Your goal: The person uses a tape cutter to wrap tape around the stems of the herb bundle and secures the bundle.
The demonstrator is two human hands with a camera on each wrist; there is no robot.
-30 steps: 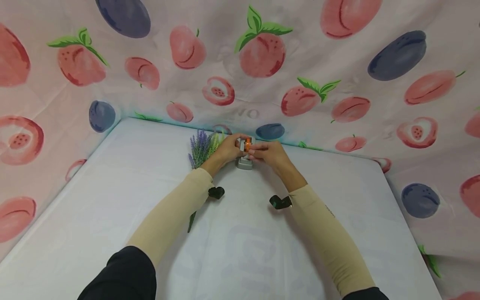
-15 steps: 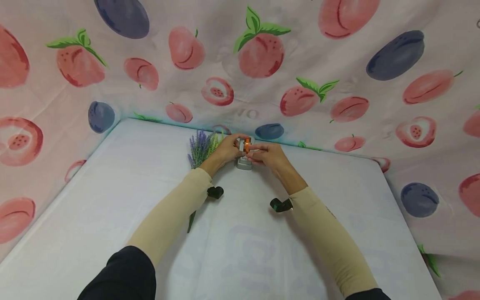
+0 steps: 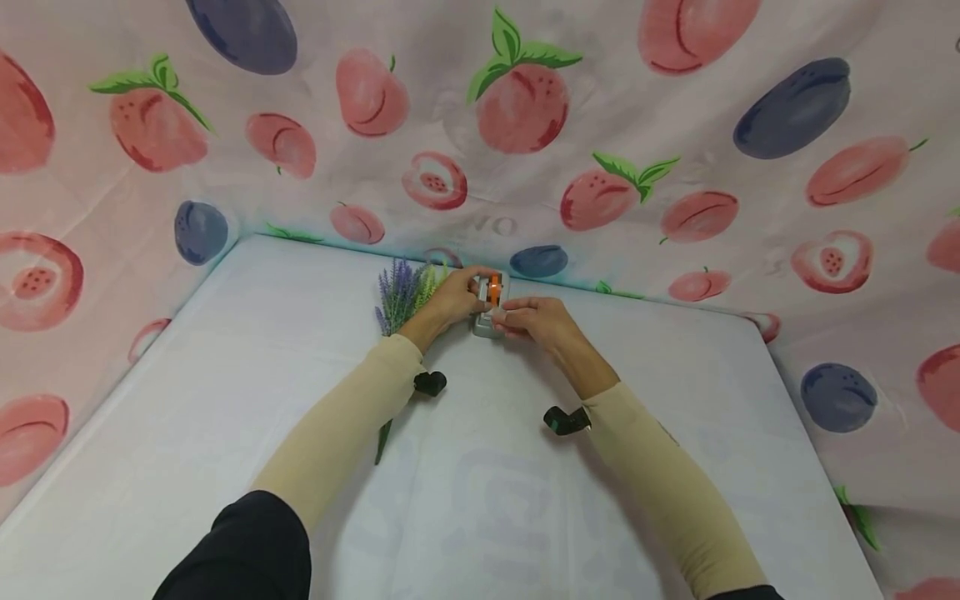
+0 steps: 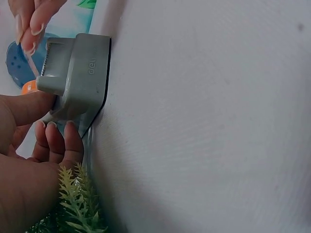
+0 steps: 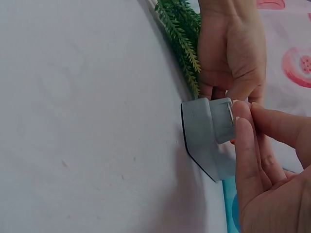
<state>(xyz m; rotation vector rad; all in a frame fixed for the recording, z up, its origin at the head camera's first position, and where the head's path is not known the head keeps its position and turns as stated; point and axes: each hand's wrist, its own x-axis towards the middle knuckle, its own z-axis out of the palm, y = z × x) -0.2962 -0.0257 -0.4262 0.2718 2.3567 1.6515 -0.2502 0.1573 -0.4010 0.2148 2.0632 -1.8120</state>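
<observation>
A grey tape dispenser [image 3: 487, 330] stands on the white table near its far edge, with an orange roll hub [image 3: 495, 289] in it. My left hand [image 3: 452, 300] holds the dispenser's body from the left; in the left wrist view its thumb lies on the dispenser [image 4: 90, 73] and its fingers curl at the side. At the dispenser's toothed end, my right hand [image 3: 546, 323] pinches a thin clear strip of tape [image 4: 32, 65] between thumb and fingers. The right wrist view shows these right fingertips [image 5: 241, 121] close by the cutter, hiding part of the strip.
A bunch of artificial lavender [image 3: 401, 292] with purple and yellow-green sprigs lies left of the dispenser, partly under my left forearm. Its stem end [image 3: 383, 442] points toward me. Behind the table [image 3: 465, 467] hangs a fruit-print cloth [image 3: 450, 108].
My right hand has drawn back a little toward me, from beside the orange hub to the dispenser's near end. The left hand and the dispenser stay in place.
</observation>
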